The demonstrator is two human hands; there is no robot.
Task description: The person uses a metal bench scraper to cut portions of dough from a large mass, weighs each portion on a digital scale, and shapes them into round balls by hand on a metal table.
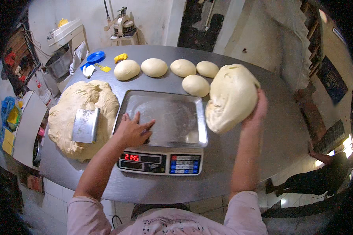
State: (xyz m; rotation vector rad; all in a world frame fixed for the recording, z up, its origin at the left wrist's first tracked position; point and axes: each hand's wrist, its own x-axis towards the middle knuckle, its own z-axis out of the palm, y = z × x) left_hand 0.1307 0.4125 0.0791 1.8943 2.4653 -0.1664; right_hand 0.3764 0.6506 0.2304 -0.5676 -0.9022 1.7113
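My right hand [257, 110] grips a big piece of dough [232, 98] by its right side, to the right of the scale. The dough bulges and hangs down toward the table. On the left part of the bare metal scale pan [176, 117] rests my left hand [135, 129], fingers spread, with nothing in it. Below the pan, the digital scale [159, 162] shows a lit red display. A large mass of dough [82, 92] lies left of the scale, and a metal dough scraper [85, 126] lies on top of it.
Several round dough balls [154, 67] sit along the far side of the metal table [286, 129]. A blue lid [95, 57], a yellow scraper [103, 68] and a yellow cloth-like item [121, 58] lie at the far left. Another person [321, 176] is at the right.
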